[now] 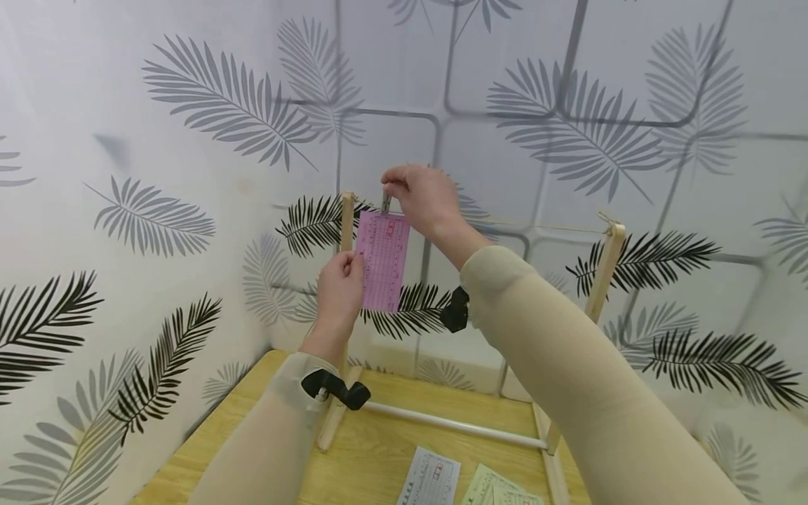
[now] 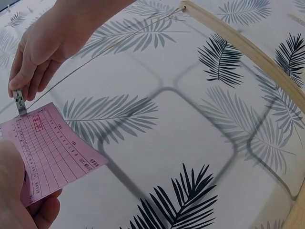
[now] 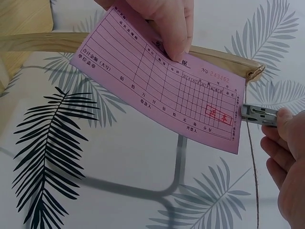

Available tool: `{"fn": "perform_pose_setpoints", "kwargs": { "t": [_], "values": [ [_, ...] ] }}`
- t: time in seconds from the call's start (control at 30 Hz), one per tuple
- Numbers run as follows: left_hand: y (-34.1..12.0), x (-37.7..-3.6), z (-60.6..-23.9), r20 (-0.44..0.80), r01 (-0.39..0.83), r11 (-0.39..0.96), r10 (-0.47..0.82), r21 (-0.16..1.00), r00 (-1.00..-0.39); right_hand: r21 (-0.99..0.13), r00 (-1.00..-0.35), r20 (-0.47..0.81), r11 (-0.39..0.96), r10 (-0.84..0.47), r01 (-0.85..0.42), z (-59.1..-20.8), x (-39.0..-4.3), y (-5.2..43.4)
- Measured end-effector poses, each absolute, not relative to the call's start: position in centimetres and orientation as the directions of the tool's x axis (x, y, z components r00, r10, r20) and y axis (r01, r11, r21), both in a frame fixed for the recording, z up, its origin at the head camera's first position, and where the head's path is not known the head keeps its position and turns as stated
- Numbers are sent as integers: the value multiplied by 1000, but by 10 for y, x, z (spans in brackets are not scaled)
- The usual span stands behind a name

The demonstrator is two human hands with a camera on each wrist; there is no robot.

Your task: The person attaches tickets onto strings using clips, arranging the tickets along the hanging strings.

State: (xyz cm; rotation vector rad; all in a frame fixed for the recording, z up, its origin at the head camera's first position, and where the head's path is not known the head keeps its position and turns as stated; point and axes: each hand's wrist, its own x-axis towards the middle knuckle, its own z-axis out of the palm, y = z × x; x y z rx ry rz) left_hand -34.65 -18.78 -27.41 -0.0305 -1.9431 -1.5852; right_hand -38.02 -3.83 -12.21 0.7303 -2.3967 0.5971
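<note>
A pink printed slip [image 1: 382,261] [image 2: 47,152] [image 3: 167,86] hangs upright beside the left post [image 1: 346,224] of a wooden frame. My left hand [image 1: 341,286] [image 2: 19,191] [image 3: 167,24] pinches its left edge. My right hand [image 1: 421,198] [image 2: 35,52] [image 3: 286,157] pinches a small metal clip [image 1: 386,204] [image 2: 19,103] [image 3: 258,115] at the slip's top edge. A thin string [image 1: 543,227] [image 2: 105,50] [image 3: 252,176] runs from the left post across to the right post [image 1: 604,270].
The frame stands on a yellow wooden table [image 1: 379,456], with a white bar [image 1: 454,424] across its base. A grey slip [image 1: 431,478] and a green slip [image 1: 499,491] lie on the table near its front. Leaf-patterned walls close in behind and to the left.
</note>
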Motion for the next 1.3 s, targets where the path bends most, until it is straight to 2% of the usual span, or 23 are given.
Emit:
{"fn": "perform_pose_setpoints", "kwargs": {
  "t": [0.6, 0.93, 1.3],
  "values": [
    [-187, -348, -277, 466, 400, 247, -360, 883, -808, -237, -714, 586, 762, -383, -603, -124, -381, -40],
    [-188, -347, -276, 486, 412, 267, -352, 871, -800, -283, -741, 538, 742, -402, -608, -125, -379, -37],
    [-190, -343, -280, 473, 419, 222, -344, 880, -811, -356, -771, 505, 720, -387, -595, -128, -376, -35]
  ]
}}
